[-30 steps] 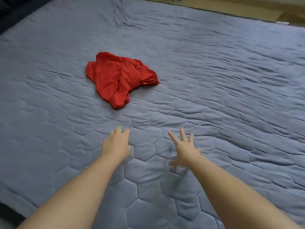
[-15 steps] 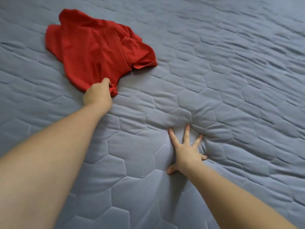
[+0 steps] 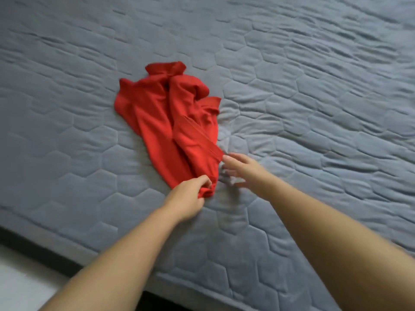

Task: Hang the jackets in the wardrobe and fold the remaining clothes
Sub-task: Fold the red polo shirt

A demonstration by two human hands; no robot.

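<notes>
While the blue-grey quilted bed cover, stitched in a hexagon pattern, fills nearly the whole view, a strip of pale floor shows at the lower left, beyond a dark band along the bed's near edge.

One crumpled red fabric garment lies on the cover, left of centre. It is bunched and creased, drawn out lengthwise, its wider end farther from the person and its narrow end nearer. A hemmed edge runs diagonally along its right side. What kind of garment it is cannot be determined.

Two bare forearms reach in from the bottom of the view towards the garment's near end.

Left hand: fingers curled, pinching the garment's nearest tip, which is gathered into a small fold in the grip. Contact is plain.

Right hand: just to the right of the garment, above the cover, fingers extended and loosely spread. It is motion-blurred. The leading fingertips sit at the lower end of the hemmed edge; whether they touch the fabric cannot be told. It holds nothing.

The two hands are near each other, the garment's near end between them.
</notes>
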